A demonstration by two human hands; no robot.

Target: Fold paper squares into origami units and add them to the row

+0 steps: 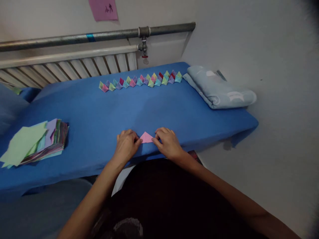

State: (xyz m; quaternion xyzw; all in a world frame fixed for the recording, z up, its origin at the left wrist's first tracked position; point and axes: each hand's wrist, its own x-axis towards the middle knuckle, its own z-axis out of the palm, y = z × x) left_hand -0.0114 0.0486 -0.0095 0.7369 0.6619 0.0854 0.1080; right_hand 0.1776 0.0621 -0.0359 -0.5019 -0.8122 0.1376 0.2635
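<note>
Your left hand (126, 145) and right hand (167, 142) face each other at the near edge of the counter (99, 116), which is covered in blue cloth. You hold a small pink folded-paper triangle (146, 137) between them, its point facing the far side. Your left thumb and fingers are drawn in narrow at its left corner; your right thumb is on the right corner, with the fingers curled close by. You cannot tell whether the underside of the paper rests on the cloth.

Well apart on your left lies a loose stack of coloured paper sheets (47, 139), with light green ones fanned over the top and purple beside them. Toward the far side, a long zigzag row of small folded-paper pieces (132, 83) in pink, green, blue, purple and red runs left to right. Just beside its right end sits a folded pale blue-grey blanket (219, 89) with white patterns. Beyond the far edge, you see a white ribbed radiator (82, 66), a grey metal pipe (117, 35) above it, and a pink paper note (103, 10) on the wall.
</note>
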